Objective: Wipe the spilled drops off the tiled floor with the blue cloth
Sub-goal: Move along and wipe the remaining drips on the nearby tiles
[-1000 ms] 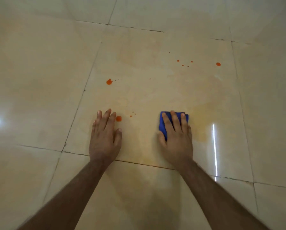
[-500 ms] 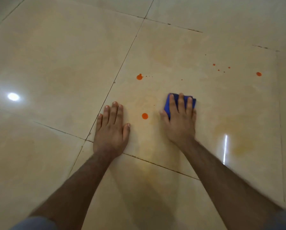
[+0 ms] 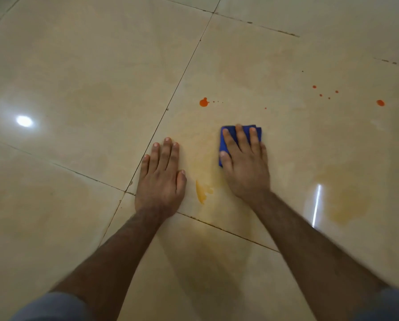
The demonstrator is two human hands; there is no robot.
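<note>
Risk of spreading the orange smear (image 3: 203, 191) wider if wiped with a dirty cloth face, leaving the far drops (image 3: 203, 102) untouched. Right hand (image 3: 244, 163) flat, fingers straight, pressing the blue cloth (image 3: 224, 140) on the tiled floor (image 3: 89, 89). Left hand (image 3: 161, 179) flat, fingers open, left of the smear.

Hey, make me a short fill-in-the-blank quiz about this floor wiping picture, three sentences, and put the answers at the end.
1. The right hand presses flat on a folded cloth whose colour is ____.
2. The left hand rests flat on the tiled floor and holds ____.
3. The largest drop beyond the cloth has the colour ____.

Missing words: blue; nothing; orange-red
</note>
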